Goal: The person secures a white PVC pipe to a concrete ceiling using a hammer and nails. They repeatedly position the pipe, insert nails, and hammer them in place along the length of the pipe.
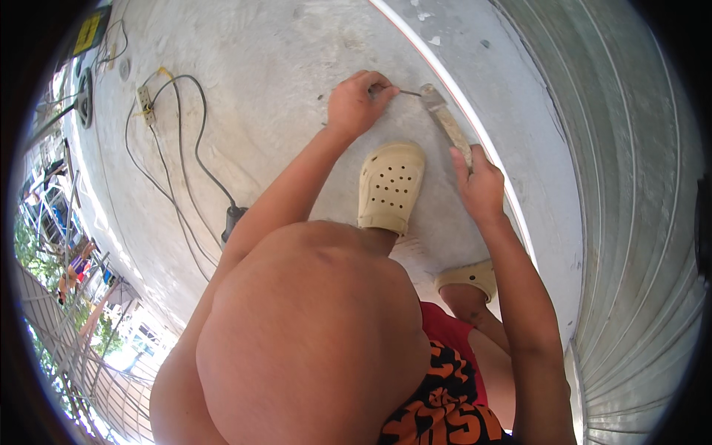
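Observation:
My left hand (357, 104) is over the concrete floor, fingers pinched around a thin dark metal rod (409, 93). The rod's far end points right and meets the head of a worn, dusty tool with a long, flat handle (448, 124). Its exact kind is not clear. My right hand (480, 184) is wrapped around the lower end of that handle. Between my hands, nearer to me, is my foot in a beige clog (391, 185). A second clog (469, 279) is below my right hand.
A long white strip (475, 119) with a reddish line runs along the floor beside my right hand. Corrugated metal sheeting (630, 185) rises at the right. At left lie dark cords (178, 133), an outlet block (146, 105) and a black object (233, 221) by my left forearm.

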Tool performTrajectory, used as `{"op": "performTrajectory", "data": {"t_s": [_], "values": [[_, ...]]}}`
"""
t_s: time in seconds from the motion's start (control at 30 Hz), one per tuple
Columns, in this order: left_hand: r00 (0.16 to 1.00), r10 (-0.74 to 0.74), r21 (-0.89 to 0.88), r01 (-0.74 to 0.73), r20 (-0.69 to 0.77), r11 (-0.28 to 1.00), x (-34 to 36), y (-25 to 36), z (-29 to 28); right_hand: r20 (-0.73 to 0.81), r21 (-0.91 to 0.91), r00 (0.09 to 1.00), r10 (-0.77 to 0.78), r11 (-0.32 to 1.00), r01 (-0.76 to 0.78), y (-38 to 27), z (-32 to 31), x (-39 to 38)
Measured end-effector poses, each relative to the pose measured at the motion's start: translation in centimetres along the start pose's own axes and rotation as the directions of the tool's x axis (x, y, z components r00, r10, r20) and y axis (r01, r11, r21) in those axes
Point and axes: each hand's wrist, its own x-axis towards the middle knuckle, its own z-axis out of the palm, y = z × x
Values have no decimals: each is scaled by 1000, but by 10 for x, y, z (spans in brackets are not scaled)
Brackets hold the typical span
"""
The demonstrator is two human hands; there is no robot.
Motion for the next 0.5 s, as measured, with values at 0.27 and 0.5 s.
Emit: {"op": "performTrajectory", "data": {"t_s": [0.27,0.5], "values": [[999,48,44,-49,5,998,3,12,-5,155,-110,986,61,993,-44,2,-13,9],[972,204,209,-225,117,952,3,15,-24,118,-5,991,67,998,-67,25,-46,-6]]}}
